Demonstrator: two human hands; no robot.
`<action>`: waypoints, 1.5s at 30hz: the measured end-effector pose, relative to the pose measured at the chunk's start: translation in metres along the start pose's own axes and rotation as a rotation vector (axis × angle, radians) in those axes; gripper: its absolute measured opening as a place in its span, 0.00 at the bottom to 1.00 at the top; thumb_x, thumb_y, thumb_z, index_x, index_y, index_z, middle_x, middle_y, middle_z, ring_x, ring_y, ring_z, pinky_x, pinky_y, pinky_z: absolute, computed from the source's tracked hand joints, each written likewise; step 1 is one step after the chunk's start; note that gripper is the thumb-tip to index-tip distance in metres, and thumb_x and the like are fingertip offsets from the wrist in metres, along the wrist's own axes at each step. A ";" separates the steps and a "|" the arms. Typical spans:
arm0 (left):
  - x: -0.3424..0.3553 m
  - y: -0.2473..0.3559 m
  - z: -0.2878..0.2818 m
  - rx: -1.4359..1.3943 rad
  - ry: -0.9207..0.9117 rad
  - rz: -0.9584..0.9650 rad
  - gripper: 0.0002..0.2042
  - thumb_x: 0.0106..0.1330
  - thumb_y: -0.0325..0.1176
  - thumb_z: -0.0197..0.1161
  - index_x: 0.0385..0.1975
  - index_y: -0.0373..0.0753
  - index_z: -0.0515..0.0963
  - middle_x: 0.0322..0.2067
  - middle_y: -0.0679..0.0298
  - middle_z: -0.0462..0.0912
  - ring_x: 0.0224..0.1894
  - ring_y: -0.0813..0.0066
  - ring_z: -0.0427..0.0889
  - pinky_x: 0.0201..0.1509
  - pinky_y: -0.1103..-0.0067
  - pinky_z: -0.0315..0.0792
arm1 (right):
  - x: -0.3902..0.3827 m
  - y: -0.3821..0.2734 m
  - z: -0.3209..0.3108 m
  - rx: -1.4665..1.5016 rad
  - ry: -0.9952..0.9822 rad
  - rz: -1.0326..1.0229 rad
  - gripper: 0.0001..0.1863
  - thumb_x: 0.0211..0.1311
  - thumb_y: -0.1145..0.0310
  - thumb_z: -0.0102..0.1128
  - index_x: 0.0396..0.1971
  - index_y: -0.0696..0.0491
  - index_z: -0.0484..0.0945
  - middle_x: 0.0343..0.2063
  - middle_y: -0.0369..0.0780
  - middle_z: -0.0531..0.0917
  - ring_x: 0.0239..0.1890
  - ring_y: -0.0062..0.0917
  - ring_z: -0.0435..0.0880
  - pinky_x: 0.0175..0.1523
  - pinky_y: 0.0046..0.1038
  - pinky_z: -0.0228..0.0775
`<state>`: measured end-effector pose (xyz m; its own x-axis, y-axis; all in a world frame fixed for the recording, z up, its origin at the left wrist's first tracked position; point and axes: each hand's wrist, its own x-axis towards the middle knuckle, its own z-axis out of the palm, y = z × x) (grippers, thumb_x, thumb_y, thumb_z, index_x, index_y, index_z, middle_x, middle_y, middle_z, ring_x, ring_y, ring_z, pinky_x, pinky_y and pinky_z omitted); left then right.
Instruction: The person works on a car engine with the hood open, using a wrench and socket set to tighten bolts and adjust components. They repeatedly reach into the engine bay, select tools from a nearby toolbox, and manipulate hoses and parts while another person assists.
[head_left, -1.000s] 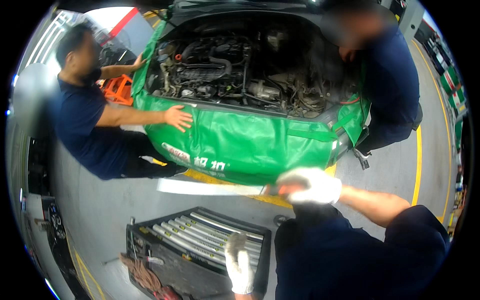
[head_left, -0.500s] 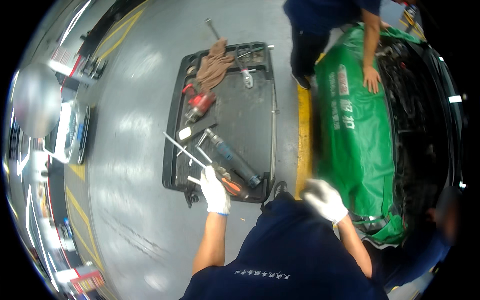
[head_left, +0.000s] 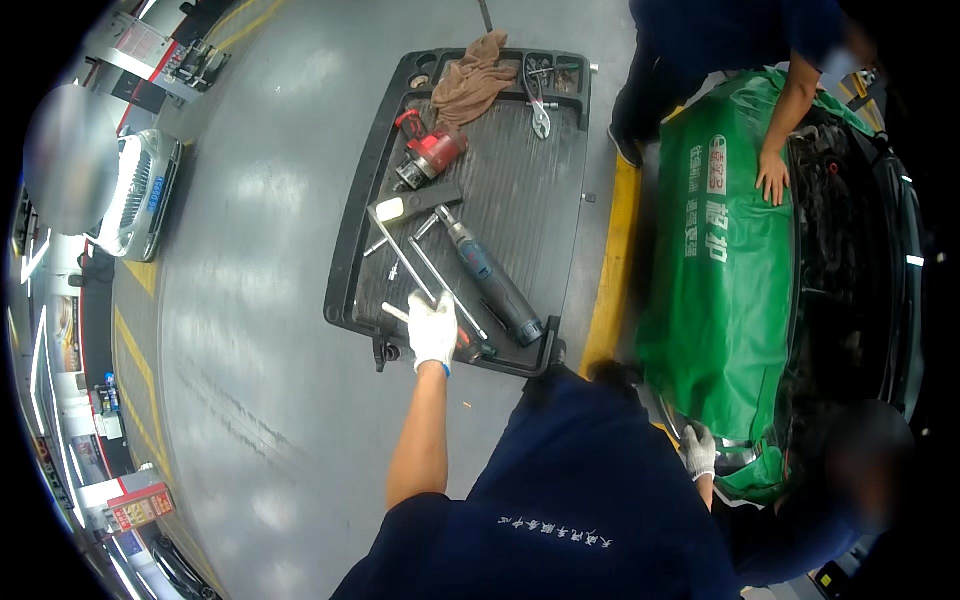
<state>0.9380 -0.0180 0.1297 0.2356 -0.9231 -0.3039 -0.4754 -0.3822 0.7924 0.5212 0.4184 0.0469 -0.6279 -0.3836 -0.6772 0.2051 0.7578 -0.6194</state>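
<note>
My left hand, in a white glove, is closed on a T-handle wrench above the near end of a black tool tray. The wrench's long shaft points up and left, and one end of its crossbar sticks out beside the hand. Beside it in the tray lie a blue-grey cordless ratchet, a slim metal bar and a partly hidden red-and-black handle. My gloved right hand is low by the car's front, at the edge of a green fender cover; its grip is unclear.
Farther up the tray lie a red impact wrench, a brown rag and pliers. A co-worker's hand rests on the cover, beside the open engine bay. Another person is at lower right. A yellow line runs along the floor.
The view has shifted, and my left hand has moved up over the tray with the T-handle wrench. My right hand has moved down and right to the car's front.
</note>
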 end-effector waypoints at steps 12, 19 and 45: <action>0.024 -0.036 -0.008 -0.122 -0.064 0.066 0.31 0.69 0.37 0.74 0.65 0.27 0.70 0.48 0.54 0.84 0.43 0.70 0.85 0.46 0.75 0.81 | 0.000 0.158 -0.027 -0.243 0.010 0.023 0.15 0.73 0.64 0.67 0.47 0.63 0.84 0.37 0.40 0.89 0.36 0.24 0.87 0.44 0.29 0.79; 0.037 -0.042 -0.016 0.194 -0.034 0.206 0.24 0.73 0.35 0.70 0.65 0.32 0.73 0.54 0.50 0.86 0.54 0.62 0.86 0.62 0.69 0.77 | -0.015 0.107 0.002 -0.230 0.041 0.105 0.17 0.73 0.62 0.65 0.50 0.59 0.84 0.28 0.36 0.86 0.25 0.22 0.83 0.30 0.28 0.76; 0.123 0.129 0.311 1.038 -0.043 1.120 0.43 0.73 0.61 0.63 0.71 0.24 0.66 0.68 0.30 0.69 0.71 0.36 0.70 0.76 0.56 0.66 | 0.114 -0.061 -0.071 -0.201 0.743 -0.444 0.15 0.69 0.63 0.65 0.53 0.49 0.82 0.45 0.45 0.86 0.46 0.41 0.86 0.54 0.39 0.79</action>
<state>0.6422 -0.1938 0.0297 -0.6535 -0.7416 0.1513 -0.7561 0.6488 -0.0860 0.3834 0.3660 0.0355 -0.9576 -0.2751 0.0851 -0.2649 0.7259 -0.6348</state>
